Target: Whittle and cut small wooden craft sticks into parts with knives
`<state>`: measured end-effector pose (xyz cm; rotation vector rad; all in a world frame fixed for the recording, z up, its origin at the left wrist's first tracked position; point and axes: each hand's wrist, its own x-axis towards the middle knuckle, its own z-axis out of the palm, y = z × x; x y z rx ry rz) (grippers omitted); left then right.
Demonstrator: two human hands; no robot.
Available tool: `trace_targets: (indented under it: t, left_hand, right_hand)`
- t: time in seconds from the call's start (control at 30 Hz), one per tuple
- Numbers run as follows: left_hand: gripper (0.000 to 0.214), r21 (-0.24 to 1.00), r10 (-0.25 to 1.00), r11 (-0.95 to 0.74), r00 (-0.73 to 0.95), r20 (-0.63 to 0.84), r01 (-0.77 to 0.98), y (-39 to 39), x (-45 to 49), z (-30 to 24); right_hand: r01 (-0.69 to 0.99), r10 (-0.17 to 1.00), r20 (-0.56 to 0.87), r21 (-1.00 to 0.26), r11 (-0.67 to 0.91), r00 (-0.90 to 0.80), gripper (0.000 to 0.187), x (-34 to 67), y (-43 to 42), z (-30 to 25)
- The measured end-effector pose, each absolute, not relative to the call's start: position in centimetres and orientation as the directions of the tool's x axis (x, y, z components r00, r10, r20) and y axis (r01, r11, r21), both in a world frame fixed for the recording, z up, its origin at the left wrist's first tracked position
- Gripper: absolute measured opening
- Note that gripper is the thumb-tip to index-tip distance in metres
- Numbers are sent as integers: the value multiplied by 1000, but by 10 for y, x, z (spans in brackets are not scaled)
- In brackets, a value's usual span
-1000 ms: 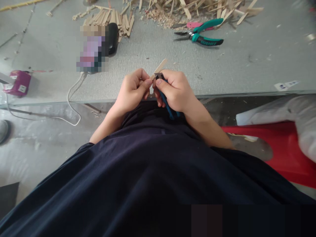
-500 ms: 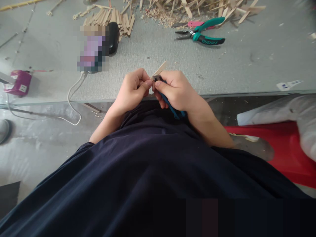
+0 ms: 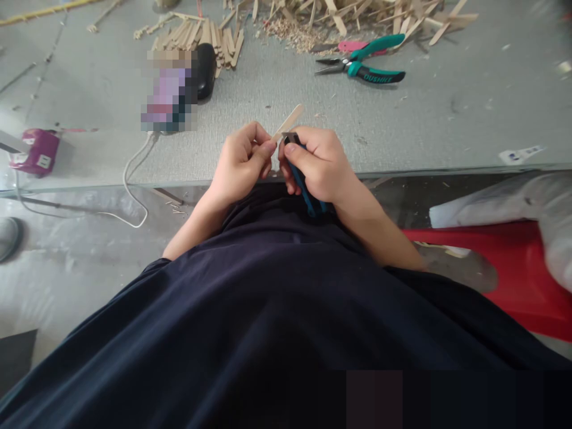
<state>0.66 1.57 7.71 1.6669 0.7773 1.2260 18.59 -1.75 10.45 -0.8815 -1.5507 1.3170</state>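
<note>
My left hand (image 3: 241,158) pinches a flat wooden craft stick (image 3: 289,121) between thumb and fingers. The stick slants up and to the right, its rounded end free and its lower end hidden in my fingertips. Close beside it, my right hand (image 3: 319,164) is wrapped round blue-handled pliers (image 3: 300,176), the thumb lying near the dark metal head. That head sits by the lower part of the stick; whether they touch I cannot tell. Both hands are at the table's near edge, in front of my dark shirt.
Teal-and-black long-nose pliers (image 3: 361,62) lie on the grey table (image 3: 424,125) beside a pink-handled tool (image 3: 351,46). Piled sticks (image 3: 226,44), shavings (image 3: 297,37) and split wood (image 3: 370,12) are at the back. A blurred-out phone (image 3: 167,95) with a cable (image 3: 127,167) lies left. A red stool (image 3: 513,250) stands right.
My right hand has shifted slightly right, and the pliers have turned more upright with their head a little apart from my left fingertips. More of the stick shows.
</note>
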Motion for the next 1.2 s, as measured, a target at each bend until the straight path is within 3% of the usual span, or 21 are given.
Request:
trace_targets:
  t: [0.3, 0.63, 0.9, 1.2]
  left_hand:
    - [39, 858, 827, -513, 270, 493, 4, 16, 10, 67]
    - [31, 961, 926, -275, 272, 261, 11, 11, 9, 89]
    - [18, 904, 904, -427, 20, 426, 2, 22, 7, 85]
    - [15, 899, 899, -438, -30, 438, 4, 27, 4, 75]
  right_hand:
    - [-11, 919, 173, -983, 181, -353, 32, 184, -16, 105]
    - [27, 916, 150, -985, 172, -373, 30, 187, -18, 108]
    - [-11, 940, 163, -986, 167, -301, 28, 186, -20, 106]
    - [61, 958, 209, -973, 225, -195, 30, 186, -19, 114]
